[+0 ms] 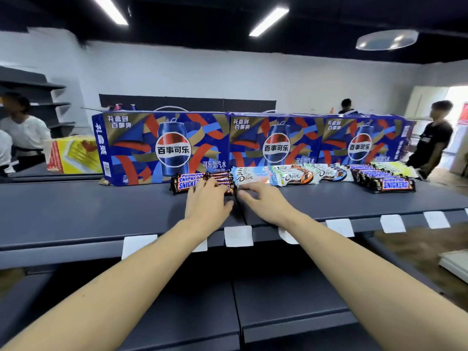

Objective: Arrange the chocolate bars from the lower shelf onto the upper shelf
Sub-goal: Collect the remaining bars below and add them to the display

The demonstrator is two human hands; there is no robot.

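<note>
Both arms are reaching over the upper shelf [76,211], the hands sitting side by side near its middle. Left hand [206,201] is lying with straight, spread fingers on the near end of the left Snickers stack [200,183], its grip released, pressing or touching only, not wrapped round a bar. Right hand [264,201] is resting just beside it, fingers extended and loosely spread toward the near edge of the white-and-blue Dove bars [250,176]; its grip is released too, fingertips touching or nearly touching the wrapper, cannot tell which. Going rightward from that grip, more Dove bars [293,176] with orange and brown wrappers are lying in a row, then another Snickers stack [385,180] well apart, with pale green bars [395,167] behind it. Directly beyond both grips, three blue Pepsi cartons [162,145] are standing upright along the back of the shelf, touching the chocolate row. White price tags [238,235] are hanging on the shelf's front lip below the wrists. Lower shelf [291,307] is sitting under the forearms, dark. A yellow-and-red box [73,155] is sitting far left of the grips. People are standing in the background at both sides.
</note>
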